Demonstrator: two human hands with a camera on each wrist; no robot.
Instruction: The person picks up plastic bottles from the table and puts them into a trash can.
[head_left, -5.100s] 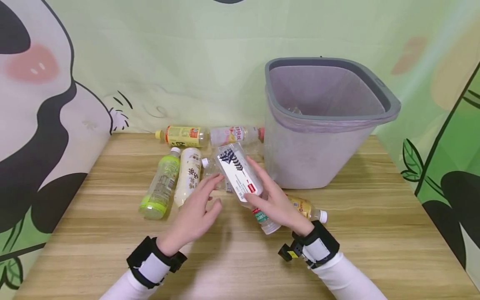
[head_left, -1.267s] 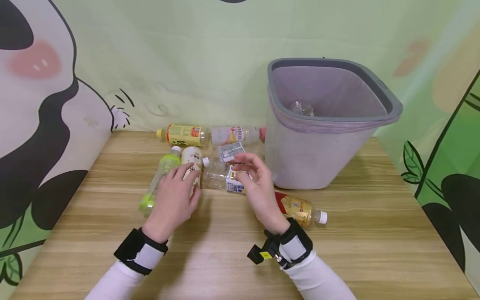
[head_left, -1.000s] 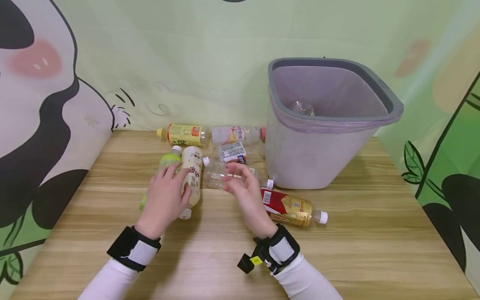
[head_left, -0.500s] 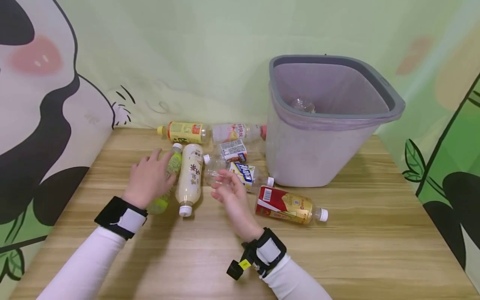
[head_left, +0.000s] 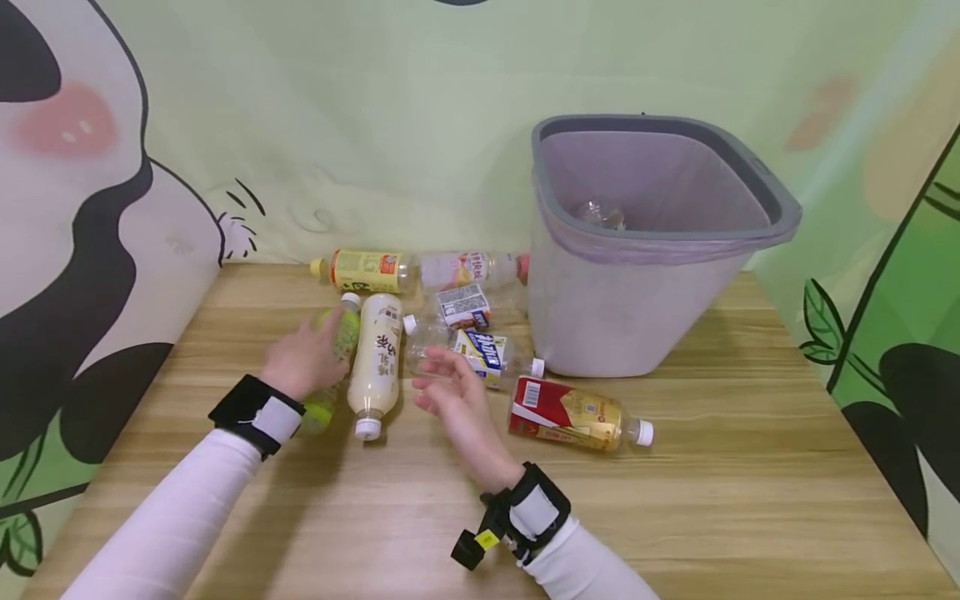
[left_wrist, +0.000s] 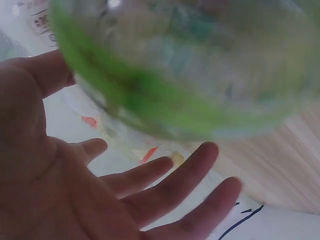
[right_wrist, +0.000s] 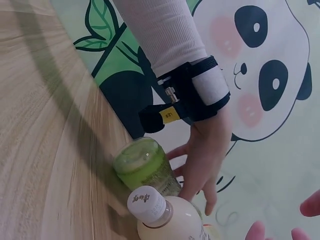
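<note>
In the head view my left hand [head_left: 303,358] reaches over a green-labelled bottle [head_left: 318,417] lying at the left. The left wrist view shows that bottle [left_wrist: 200,75] large and blurred above the palm, with the thumb at its edge and the other fingers [left_wrist: 185,195] spread apart. Beside it lies a cream-coloured milk tea bottle [head_left: 377,358], white cap toward me. My right hand [head_left: 457,400] hovers with loosely bent fingers and holds nothing. It is nearest a clear bottle with a blue and yellow label [head_left: 483,354].
A grey lined bin [head_left: 637,308] stands at the right, clear plastic [head_left: 600,214] visible inside. A red and gold bottle [head_left: 570,415] lies in front of it. At the back lie a yellow-labelled bottle [head_left: 367,272], a pink-capped bottle [head_left: 468,269] and another clear bottle [head_left: 463,307].
The clear white-labelled bottle has left my right hand, and more clear plastic shows in the bin. My left hand has shifted left from the milk tea bottle to the green-labelled one.
</note>
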